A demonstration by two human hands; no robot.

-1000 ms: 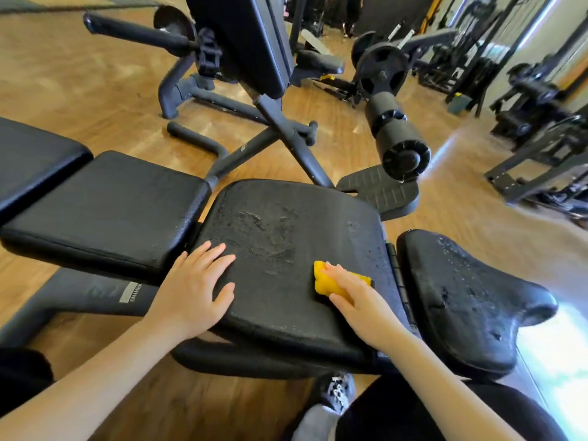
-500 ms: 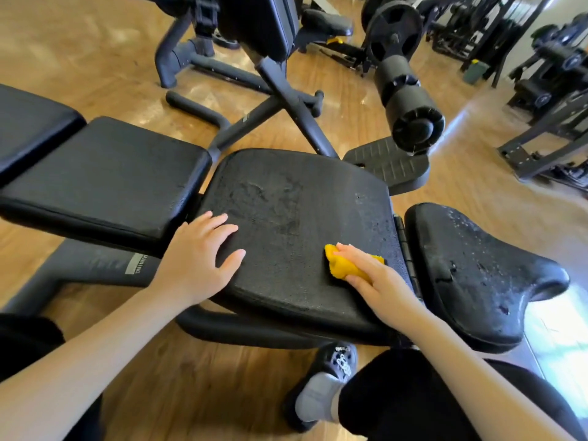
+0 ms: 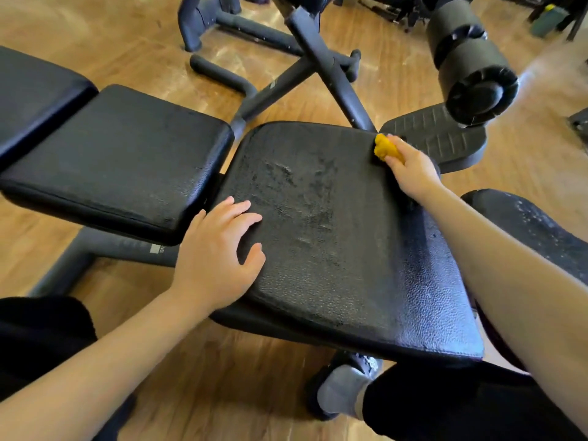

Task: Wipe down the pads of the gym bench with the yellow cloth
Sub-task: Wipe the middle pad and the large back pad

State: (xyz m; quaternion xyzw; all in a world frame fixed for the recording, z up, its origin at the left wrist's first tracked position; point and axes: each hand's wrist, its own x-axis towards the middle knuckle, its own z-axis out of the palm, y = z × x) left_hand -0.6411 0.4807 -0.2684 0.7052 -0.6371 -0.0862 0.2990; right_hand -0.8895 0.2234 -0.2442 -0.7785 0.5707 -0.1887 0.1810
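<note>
The yellow cloth (image 3: 385,148) is bunched into a small wad at the far right corner of the middle seat pad (image 3: 334,237), at roughly 1 o'clock from the pad's centre. The right hand (image 3: 413,173) grips it, fingers curled round the wad and pressing it onto the vinyl. The left hand (image 3: 219,262) lies flat on the pad's left edge at about 9 o'clock, fingers spread and relaxed, holding nothing; it appears to brace the body.

Assessment of the cloth: light, soft and fully compliant. It will fold and ball up rather than keep a flat face, so it is best held with the fingers spread over the top. No fragility concern.

The pad's pebbled surface shows dull smears near its centre; judged not yet wiped there. The adjoining back pad (image 3: 117,160) at 9 o'clock and the speckled end pad (image 3: 537,227) at 3 o'clock likely remain to do.
</note>
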